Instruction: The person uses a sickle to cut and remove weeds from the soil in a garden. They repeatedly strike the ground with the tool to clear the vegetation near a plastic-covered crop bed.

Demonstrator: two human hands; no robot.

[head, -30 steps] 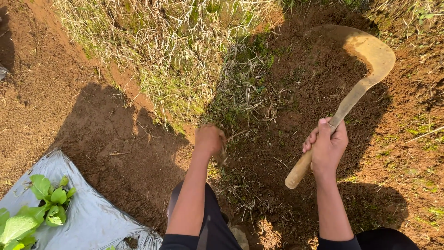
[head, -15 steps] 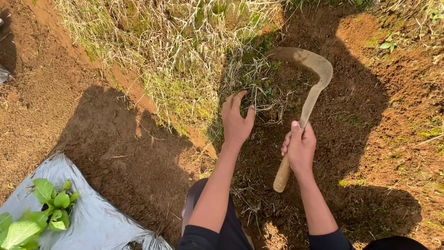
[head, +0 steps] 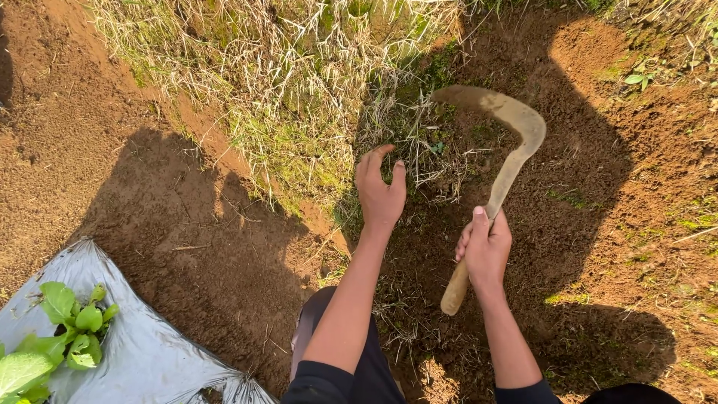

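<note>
My right hand (head: 486, 251) grips the pale wooden handle of a sickle (head: 502, 173). Its curved, soil-stained blade hooks to the left over a tuft of dry grass (head: 407, 138). My left hand (head: 380, 191) hovers at the near edge of that tuft, fingers curled and apart, holding nothing. Both hands lie in my own shadow on brown soil. My dark-clothed knee (head: 321, 337) shows below the left arm.
A wide patch of dry and green grass (head: 284, 82) covers the top middle. Bare brown soil (head: 149, 217) lies left and right. Silver plastic mulch (head: 134, 344) with a leafy green seedling (head: 71, 325) sits at the bottom left.
The sickle swung from raised at the upper right down to the grass tuft. My left hand opened and reached forward to the tuft, then curled its fingers.
</note>
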